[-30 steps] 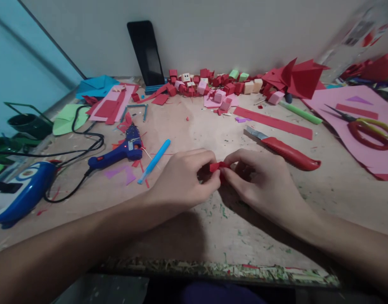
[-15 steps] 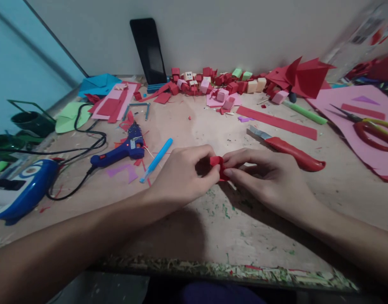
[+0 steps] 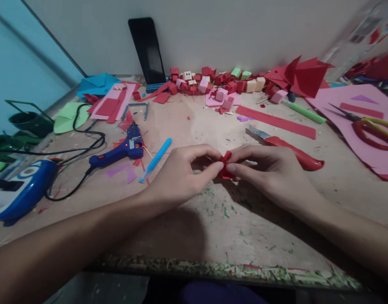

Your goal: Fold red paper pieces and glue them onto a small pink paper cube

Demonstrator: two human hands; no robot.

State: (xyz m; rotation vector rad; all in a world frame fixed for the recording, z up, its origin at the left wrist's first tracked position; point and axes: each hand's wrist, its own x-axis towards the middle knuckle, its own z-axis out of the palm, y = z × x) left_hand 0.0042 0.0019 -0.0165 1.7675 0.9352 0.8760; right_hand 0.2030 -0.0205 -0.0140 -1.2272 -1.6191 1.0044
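Observation:
Between my fingertips, a small folded piece of red paper (image 3: 227, 172) is held just above the wooden table. My left hand (image 3: 189, 169) pinches its left side with thumb and forefinger. From the other side, my right hand (image 3: 266, 171) grips it, thumb in front and fingers behind. Much of the paper is hidden by the fingers. Just behind my right hand lies a red-handled knife (image 3: 292, 150), and left of my left hand rests a blue pen-like tool (image 3: 156, 158).
A blue glue gun (image 3: 118, 153) with a black cord lies left, beside a blue-and-white tape dispenser (image 3: 32, 185). A phone (image 3: 147, 50) leans on the back wall near several small paper cubes (image 3: 221, 93). Scissors (image 3: 376, 131) lie on pink paper (image 3: 327, 101) at right. A red strip (image 3: 276, 122) lies behind the knife.
The red paper has been turned and now stands up more between the fingertips. Both thumbs have come closer together, with my left hand's fingers shifted slightly right.

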